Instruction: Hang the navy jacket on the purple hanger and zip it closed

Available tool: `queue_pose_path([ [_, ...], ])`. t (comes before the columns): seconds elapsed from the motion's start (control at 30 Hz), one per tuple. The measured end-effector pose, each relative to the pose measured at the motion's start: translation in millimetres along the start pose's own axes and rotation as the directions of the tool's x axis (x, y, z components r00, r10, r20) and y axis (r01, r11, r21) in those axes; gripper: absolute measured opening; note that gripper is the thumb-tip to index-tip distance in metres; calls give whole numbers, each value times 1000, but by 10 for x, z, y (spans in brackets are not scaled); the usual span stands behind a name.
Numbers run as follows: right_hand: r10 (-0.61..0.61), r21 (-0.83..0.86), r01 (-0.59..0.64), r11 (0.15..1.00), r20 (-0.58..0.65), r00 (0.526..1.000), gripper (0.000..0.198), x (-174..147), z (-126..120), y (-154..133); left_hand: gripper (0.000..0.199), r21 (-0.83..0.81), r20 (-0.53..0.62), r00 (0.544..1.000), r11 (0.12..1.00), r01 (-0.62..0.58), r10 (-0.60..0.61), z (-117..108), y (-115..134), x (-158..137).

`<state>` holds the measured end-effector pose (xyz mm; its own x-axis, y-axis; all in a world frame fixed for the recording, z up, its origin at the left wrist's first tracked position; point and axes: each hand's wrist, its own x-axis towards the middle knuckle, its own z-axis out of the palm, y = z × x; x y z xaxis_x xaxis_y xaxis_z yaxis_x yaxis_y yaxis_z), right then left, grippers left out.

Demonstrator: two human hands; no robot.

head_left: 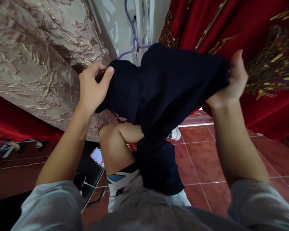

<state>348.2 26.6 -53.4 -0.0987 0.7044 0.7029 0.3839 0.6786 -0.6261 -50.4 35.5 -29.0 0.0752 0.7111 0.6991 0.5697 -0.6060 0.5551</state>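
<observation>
Dark cloth [173, 80]: was spread between the two hands, its lower part hanging below them over the lap [125, 187].
Left hand [93, 85]: pinched one edge, thumb in front, fingers curled behind.
Right hand [233, 83]: lay at the opposite end, thumb up; its fingers were hidden, so how firmly it gripped could not be told.
Even spread: seemed to call for equal pull from both hands, the right thumb laid over the edge, the folds between them smoothed.
Purple hanger [135, 40]: showed beyond the hands, between them; keeping it in sight seemed wise.
Beige drape [38, 57]: hung beside the left hand, a likely snag.
Red drape [260, 19]: hung behind the right hand.
</observation>
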Motion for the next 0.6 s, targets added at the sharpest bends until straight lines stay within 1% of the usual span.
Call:
queue_pose_path([
  [0.03,39,43,-40,998,14,999,89,48,-26,-81,35,-2,-3,1000,1000,-14,14,34,-13,39],
  [0.1,82,51,-82,995,0,997,74,114,-37,-269,32,-22,-9,999,998,-51,50,109,-67,133],
  [0.13,86,35,-85,996,-9,996,73,121,-24,-358,29,-38,-12,997,997,-73,72,141,-104,174],
  [0.17,83,24,-83,996,9,997,76,109,-1,-431,24,-56,-19,995,994,-97,96,164,-142,203],
  [0.2,79,29,-81,996,60,995,82,76,30,-481,20,-72,-25,993,990,-119,118,175,-173,216],
  [0.23,72,58,-82,995,151,986,92,27,68,-504,16,-86,-32,990,986,-142,139,171,-194,211],
  [0.27,61,109,-94,990,271,961,100,-35,116,-500,17,-98,-29,987,982,-161,159,154,-197,187],
  [0.3,48,171,-123,978,387,921,105,-103,177,-474,24,-120,-4,982,975,-185,186,126,-180,148],
  [0.33,38,219,-160,963,473,880,102,-174,254,-431,34,-160,38,975,965,-209,218,89,-141,98],
  [0.37,42,231,-185,955,515,856,92,-243,350,-382,44,-213,91,963,950,-229,253,47,-81,41],
  [0.4,55,200,-181,963,510,858,76,-310,464,-334,53,-270,148,946,932,-242,289,7,-2,-17],
  [0.43,63,134,-142,981,474,878,61,-371,593,-294,58,-325,206,924,913,-245,322,-27,91,-72],
  [0.47,47,39,-71,997,431,901,59,-426,733,-266,61,-376,264,899,895,-238,350,-50,194,-124],
  [0.5,10,-62,16,998,397,918,71,-474,876,-251,61,-421,316,873,879,-222,372,-58,303,-171],
  [0.53,-40,-153,104,983,373,927,86,-516,1017,-245,61,-462,359,851,865,-195,384,-48,411,-215],
  [0.57,-93,-219,178,959,351,932,97,-550,1146,-244,59,-507,397,830,847,-157,391,-20,515,-255],
  [0.6,-144,-261,236,936,328,934,103,-579,1259,-243,58,-560,423,818,822,-103,390,24,608,-292],
])
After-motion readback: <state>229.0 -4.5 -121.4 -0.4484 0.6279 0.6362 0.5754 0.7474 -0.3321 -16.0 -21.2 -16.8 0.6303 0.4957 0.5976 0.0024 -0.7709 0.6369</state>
